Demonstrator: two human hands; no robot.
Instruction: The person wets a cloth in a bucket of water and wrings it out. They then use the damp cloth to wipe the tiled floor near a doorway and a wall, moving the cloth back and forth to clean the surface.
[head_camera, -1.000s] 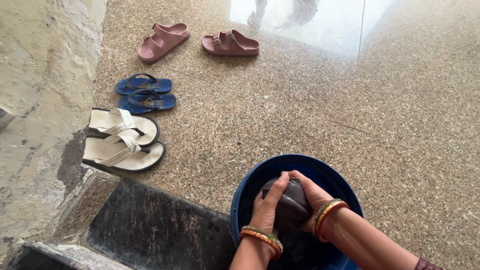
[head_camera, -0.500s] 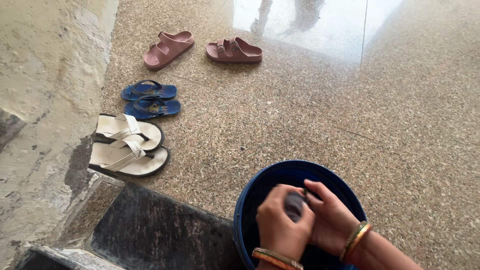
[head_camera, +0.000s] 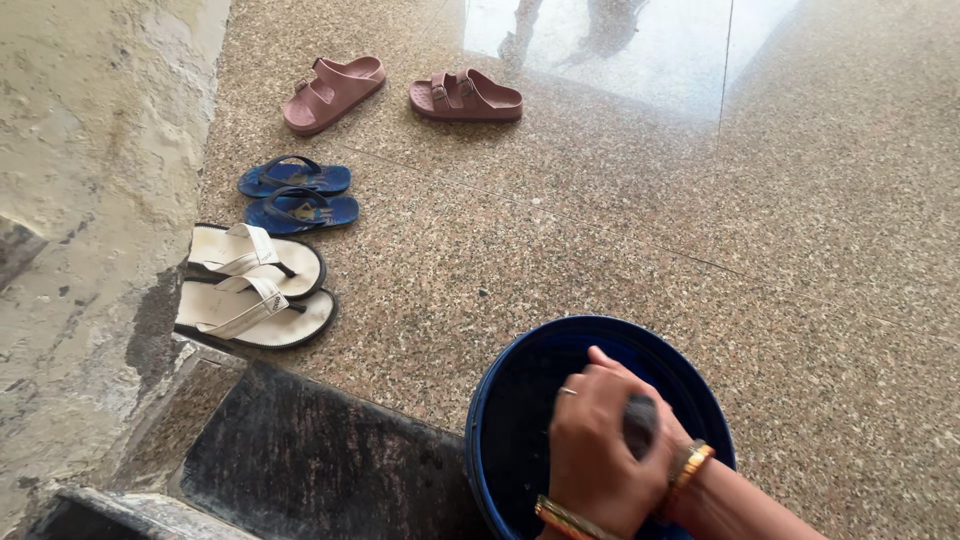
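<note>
While the speckled brown polished stone floor spreads across most of the view, a round dark blue plastic bucket stands on it near the bottom edge, and everything else is placed from that bucket. Just left of the bucket lies a dark worn stone slab. Well beyond the bucket, up and to the left, sit a pair of white flat flip-flops, farther off a pair of blue rubber flip-flops, and farthest a pair of pink buckled slide sandals. Over the bucket's mouth, the left hand covers most of the right hand, both with bangles at the wrist. Each grip is clamped together on a small dark wet cloth, bunched between them inside the bucket's rim.
</note>
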